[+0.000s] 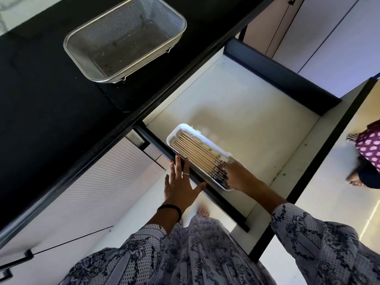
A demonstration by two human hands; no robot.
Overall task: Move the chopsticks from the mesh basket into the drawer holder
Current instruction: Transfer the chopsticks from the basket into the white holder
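A steel mesh basket (125,38) stands on the black counter with nothing in it. In the open drawer (257,120) lies a white holder (174,130) against the drawer's left wall. Several pale wooden chopsticks (195,153) with dark patterned ends lie side by side in it. My right hand (236,175) rests on the near end of the holder, fingers over the patterned tips. My left hand (181,186) is spread flat, fingers apart, touching the drawer's dark left rail beside the holder.
The black counter (41,99) fills the upper left. The drawer has dark side walls (287,79) and a pale floor. White cabinet fronts lie below the counter. Another person's feet and patterned clothing (368,153) are at the right edge.
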